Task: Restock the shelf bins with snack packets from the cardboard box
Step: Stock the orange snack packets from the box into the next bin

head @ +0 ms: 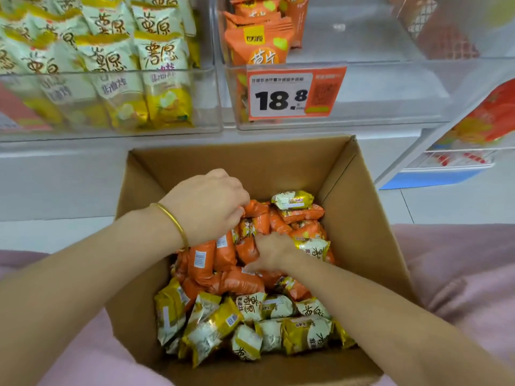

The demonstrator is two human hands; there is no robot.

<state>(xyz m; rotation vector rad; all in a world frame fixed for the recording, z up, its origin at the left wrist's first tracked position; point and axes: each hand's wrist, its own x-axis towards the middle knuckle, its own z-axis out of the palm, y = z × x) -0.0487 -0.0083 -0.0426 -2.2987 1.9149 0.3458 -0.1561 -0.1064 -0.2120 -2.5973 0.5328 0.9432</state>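
An open cardboard box (362,218) sits below the shelf, filled with orange snack packets (211,260) in the middle and yellow-white packets (278,330) at the near side. Both my hands are inside it. My left hand (209,204), with a gold bangle on the wrist, grips the tops of several orange packets. My right hand (273,250) lies lower among the orange packets, fingers curled around them. On the shelf, the left clear bin (111,126) is full of yellow-white packets. The middle clear bin (376,87) holds a few orange packets at its left side.
An orange price tag (295,91) reading 18.8 hangs on the middle bin's front. A third bin (446,32) at the upper right holds dark red netted packs. Red-orange packaging (485,118) and a blue-edged rack stand at the right. Pink clothing flanks the box.
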